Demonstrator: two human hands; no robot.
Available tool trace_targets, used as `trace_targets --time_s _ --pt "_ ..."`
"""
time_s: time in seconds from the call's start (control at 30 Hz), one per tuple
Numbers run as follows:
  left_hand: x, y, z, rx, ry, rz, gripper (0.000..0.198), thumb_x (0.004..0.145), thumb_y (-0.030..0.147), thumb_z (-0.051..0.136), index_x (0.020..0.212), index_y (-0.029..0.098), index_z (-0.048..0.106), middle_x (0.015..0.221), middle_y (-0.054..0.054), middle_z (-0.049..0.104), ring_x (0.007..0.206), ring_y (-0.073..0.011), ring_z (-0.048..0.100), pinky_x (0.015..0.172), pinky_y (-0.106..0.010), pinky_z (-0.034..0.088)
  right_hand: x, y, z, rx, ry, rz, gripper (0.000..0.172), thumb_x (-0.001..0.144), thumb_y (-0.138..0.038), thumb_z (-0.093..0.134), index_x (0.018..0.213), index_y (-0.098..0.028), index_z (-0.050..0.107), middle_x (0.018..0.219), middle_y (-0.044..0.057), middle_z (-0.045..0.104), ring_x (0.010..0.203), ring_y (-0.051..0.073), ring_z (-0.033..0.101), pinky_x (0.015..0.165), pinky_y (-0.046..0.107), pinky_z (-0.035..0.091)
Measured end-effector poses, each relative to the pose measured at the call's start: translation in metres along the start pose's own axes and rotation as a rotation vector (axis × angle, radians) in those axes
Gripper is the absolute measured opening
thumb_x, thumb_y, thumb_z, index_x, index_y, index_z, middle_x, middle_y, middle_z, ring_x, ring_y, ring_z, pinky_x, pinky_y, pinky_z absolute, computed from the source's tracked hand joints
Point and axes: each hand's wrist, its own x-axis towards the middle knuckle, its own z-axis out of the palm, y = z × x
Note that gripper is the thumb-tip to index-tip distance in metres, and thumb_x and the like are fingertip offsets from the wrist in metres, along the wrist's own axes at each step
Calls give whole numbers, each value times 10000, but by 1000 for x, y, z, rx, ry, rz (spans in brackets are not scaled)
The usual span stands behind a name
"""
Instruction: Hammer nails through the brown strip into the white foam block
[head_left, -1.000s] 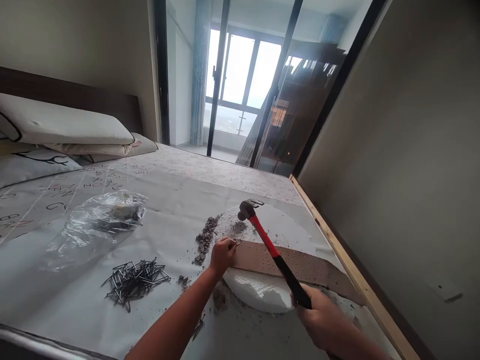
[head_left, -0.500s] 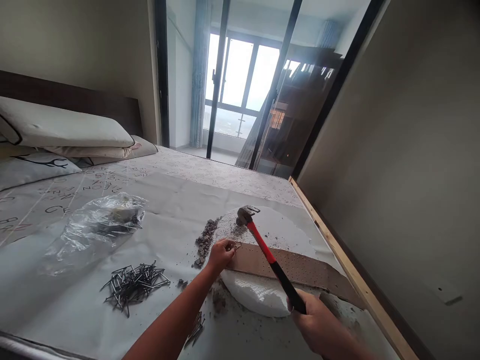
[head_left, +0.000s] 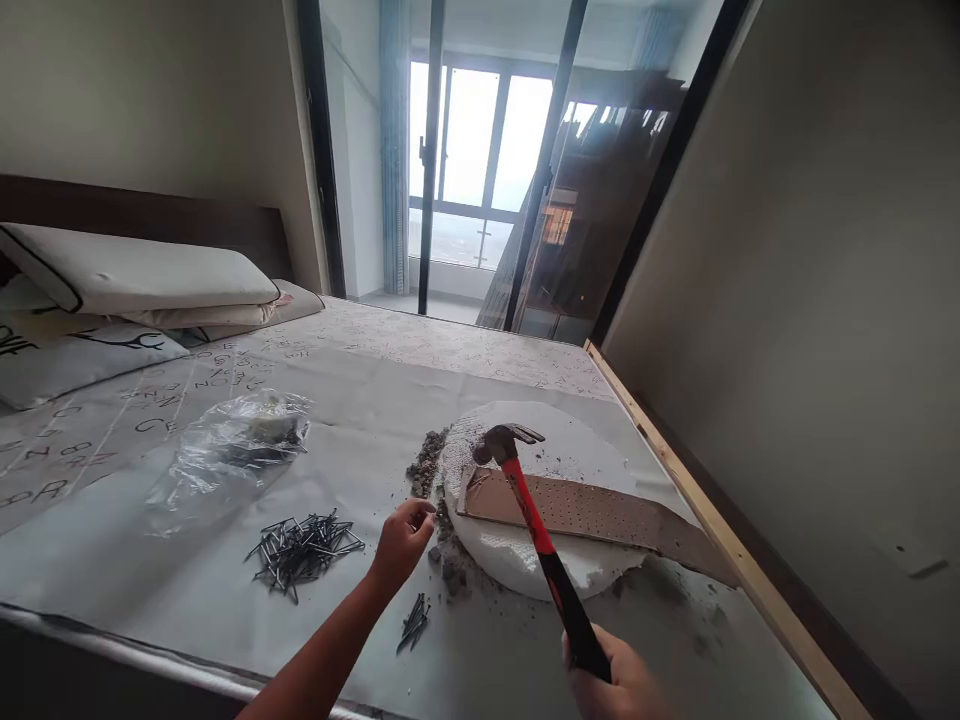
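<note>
A crumpled plastic bag (head_left: pixel 232 450) and a heap of steel nails (head_left: pixel 304 553) are laid on a grey sheet (head_left: pixel 150 560) to the left of the left hand (head_left: pixel 401 548), and a few loose nails (head_left: pixel 412 622) are seen below its fingers (head_left: pixel 420 512). Those fingers are held pinched together; whether anything is gripped between them is too small to tell. Just above them, grey rubble (head_left: pixel 426 465) is banked against a white foam disc (head_left: pixel 510 555), on which a perforated brown strip (head_left: pixel 585 510) is laid. Right of the fingers, a claw hammer (head_left: pixel 529 510) is clamped in the right hand (head_left: pixel 615 675). Its long axis is tilted, the red-and-black handle rising up-left, and its head is held over the disc, face turned left.
</note>
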Motion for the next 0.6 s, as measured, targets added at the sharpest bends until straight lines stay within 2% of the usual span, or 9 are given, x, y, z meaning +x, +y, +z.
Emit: trace_targets --time_s 0.13,0.23,0.33,0.43,0.6 --pt "-50 -22 -16 418 -215 -43 84 698 226 542 669 189 611 737 -41 639 727 -178 579 666 -260 398 -22 24 30 284 -106 109 211 653 -364 556 661 -211 411 470 -96 280 413 61 276 428 212 253" --pt "-70 -31 -15 622 -309 -132 98 709 201 540 661 185 624 782 -58 664 762 -190 597 651 -252 377 -27 40 44 434 -128 135 267 653 -417 573 691 -218 399 452 -119 261 366 45 246 384 200 250" --pt "-74 -32 -7 739 -344 -153 120 729 211 532 675 185 636 818 -71 677 775 -197 608 618 -246 359 -26 56 46 527 -147 171 279 659 -427 562 736 -226 385 421 -144 242 314 35 189 325 188 229" --pt "-72 -29 1 810 -363 -157 127 722 190 528 659 183 638 819 -82 685 775 -203 617 604 -245 355 -25 66 43 576 -108 167 261 674 -411 539 763 -226 378 407 -162 212 298 29 160 296 169 214" --pt "-66 -19 10 907 -404 -222 157 715 170 505 691 176 660 833 -99 698 781 -206 631 597 -242 374 -25 68 36 622 -99 144 292 666 -435 554 758 -227 370 399 -164 220 305 28 161 286 168 221"
